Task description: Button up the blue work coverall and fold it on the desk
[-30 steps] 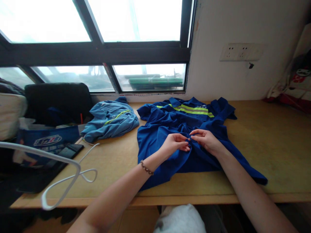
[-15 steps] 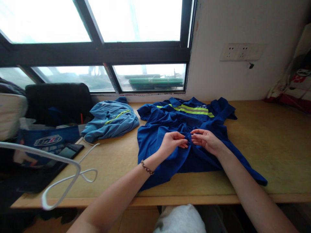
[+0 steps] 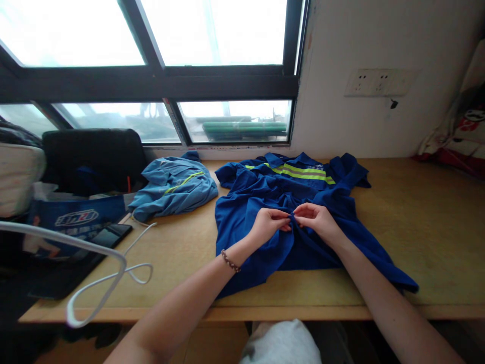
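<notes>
Now the left hand [image 3: 268,225] and right hand [image 3: 321,223], fingertips nearer each other than a moment ago, both pinch the blue shirt [image 3: 303,193] on the tabletop [image 3: 428,227], right of frame centre, seemingly narrowing the work to one spot.

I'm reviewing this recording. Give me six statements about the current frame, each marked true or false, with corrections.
1. The left hand and right hand are both at the dark blue shirt. True.
2. A bracelet circles the right wrist. False: the bracelet is on the left wrist.
3. A lighter blue garment lies left of the dark blue shirt. True.
4. The white cable lies across the dark blue shirt. False: it is off to the left, apart from it.
5. The dark blue shirt bears a yellow-green stripe. True.
6. The socket panel is left of the window. False: it is right of it.
</notes>
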Demonstrator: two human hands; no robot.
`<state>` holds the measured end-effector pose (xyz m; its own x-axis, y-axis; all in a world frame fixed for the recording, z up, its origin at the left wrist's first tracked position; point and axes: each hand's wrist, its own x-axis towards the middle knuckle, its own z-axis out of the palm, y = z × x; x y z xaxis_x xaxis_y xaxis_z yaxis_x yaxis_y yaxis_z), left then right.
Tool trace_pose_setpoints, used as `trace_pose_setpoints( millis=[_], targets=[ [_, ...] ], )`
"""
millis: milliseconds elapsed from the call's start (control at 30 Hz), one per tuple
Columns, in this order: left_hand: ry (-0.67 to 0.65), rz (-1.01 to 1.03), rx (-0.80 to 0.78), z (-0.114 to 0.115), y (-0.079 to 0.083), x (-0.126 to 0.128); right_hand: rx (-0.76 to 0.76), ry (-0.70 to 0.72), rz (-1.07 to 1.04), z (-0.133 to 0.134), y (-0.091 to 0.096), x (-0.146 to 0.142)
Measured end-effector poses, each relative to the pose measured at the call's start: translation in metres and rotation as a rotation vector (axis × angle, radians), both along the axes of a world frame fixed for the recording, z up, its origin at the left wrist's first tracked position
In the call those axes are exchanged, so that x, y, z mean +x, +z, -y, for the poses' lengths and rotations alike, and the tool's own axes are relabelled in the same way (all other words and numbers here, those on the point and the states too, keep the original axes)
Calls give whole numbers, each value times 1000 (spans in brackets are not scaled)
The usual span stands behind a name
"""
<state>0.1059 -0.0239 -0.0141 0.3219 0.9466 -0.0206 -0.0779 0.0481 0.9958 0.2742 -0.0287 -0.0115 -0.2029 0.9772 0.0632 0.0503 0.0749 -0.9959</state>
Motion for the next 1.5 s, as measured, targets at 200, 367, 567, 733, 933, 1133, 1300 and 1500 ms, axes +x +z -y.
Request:
trace_pose_setpoints(
  millis=[200, 367, 567, 733, 933, 1133, 1300, 1500],
  targets=[
    [-71, 10, -22, 3, -2, 3, 140, -27, 175, -2, -5, -2],
    [-17, 99, -194, 7, 2, 4, 285, -88, 360, 2, -7, -7],
    [92, 27, -224, 5, -1, 3, 501, -47, 512, 13, -5, -17],
    [119, 48, -257, 4, -4, 2, 566, -49, 553, 14, -5, -20],
    [139, 89, -311, 1, -9, 2, 532, -66, 535, 12, -8, -18],
    [149, 98, -350, 0, -9, 2, 527, -64, 535, 12, -9, -18],
    [149, 93, -346, 1, -5, 1, 528, -75, 543, 12, -8, -18],
    [76, 84, -318, 2, -3, 1, 520, -83, 550, 13, -5, -18]
  ],
)
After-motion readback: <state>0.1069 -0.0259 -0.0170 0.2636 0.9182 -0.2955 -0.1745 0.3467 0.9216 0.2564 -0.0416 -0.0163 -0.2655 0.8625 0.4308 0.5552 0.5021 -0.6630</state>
